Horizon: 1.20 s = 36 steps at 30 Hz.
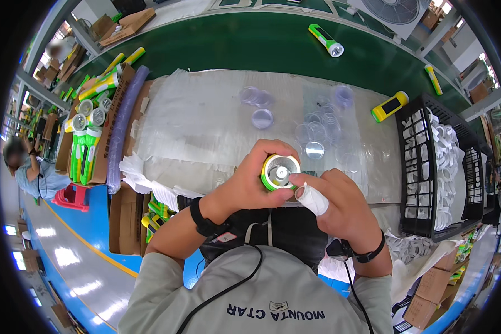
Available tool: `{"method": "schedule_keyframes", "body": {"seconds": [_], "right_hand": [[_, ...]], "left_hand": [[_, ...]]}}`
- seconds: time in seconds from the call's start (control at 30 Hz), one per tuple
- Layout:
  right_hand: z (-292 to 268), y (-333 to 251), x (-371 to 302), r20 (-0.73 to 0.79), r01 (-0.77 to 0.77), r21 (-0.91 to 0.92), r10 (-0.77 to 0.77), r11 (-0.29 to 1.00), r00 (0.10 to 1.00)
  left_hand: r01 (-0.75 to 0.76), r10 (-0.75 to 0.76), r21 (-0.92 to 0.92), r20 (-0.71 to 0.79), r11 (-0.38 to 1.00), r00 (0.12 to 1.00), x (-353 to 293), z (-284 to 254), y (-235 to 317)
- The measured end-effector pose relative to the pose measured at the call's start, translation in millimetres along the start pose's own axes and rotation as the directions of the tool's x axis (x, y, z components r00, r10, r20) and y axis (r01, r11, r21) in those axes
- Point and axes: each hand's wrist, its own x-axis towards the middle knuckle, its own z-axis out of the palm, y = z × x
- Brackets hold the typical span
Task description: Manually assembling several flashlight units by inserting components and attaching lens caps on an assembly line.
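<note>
My left hand [261,175] is wrapped round a green and yellow flashlight [274,179], whose round silver reflector faces up with a small bulb part at its centre. At the right side of its rim is my right hand [337,200], fingers bent, its index fingertip against the reflector edge. A white wrap [312,199] covers one digit of that hand. Whether anything small is between those fingertips, I cannot tell. Just beyond my hands, several clear round lenses [317,131] lie loose, with one bright disc [314,150] closest. Another clear lens [262,118] lies farther left.
A black crate [423,225] of white rings [444,178] stands at right, a yellow-green flashlight [390,107] beside it. Another flashlight [326,40] lies on the green belt [228,44]. At left, a cardboard box [114,119] holds several flashlights; a person [36,175] sits beyond.
</note>
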Motion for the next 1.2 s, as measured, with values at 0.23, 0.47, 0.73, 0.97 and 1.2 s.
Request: {"method": "schedule_keyframes", "body": {"seconds": [0.23, 0.47, 0.73, 0.97, 1.2], "right_hand": [[13, 9, -8, -0.090, -0.127, 0.193, 0.146, 0.973, 0.985], [2, 5, -3, -0.044, -0.092, 0.109, 0.097, 0.990, 0.994], [8, 13, -9, -0.056, -0.091, 0.199, 0.104, 0.976, 0.993], [18, 16, -14, -0.138, -0.010, 0.196, 0.038, 0.981, 0.990], [16, 11, -14, -0.080, -0.228, 0.267, 0.257, 0.937, 0.963]], "left_hand": [[-0.027, 0.017, 0.106, 0.097, 0.994, 0.995, 7, 3, -1], [0.037, -0.038, 0.018, 0.039, 0.999, 0.999, 3, 4, -1], [-0.065, 0.043, 0.104, 0.199, 0.992, 0.979, 8, -1, 0], [-0.047, 0.037, 0.081, 0.130, 0.996, 0.991, 6, 0, 0], [-0.059, 0.061, -0.033, 0.053, 0.998, 0.997, 5, 1, -3]]}}
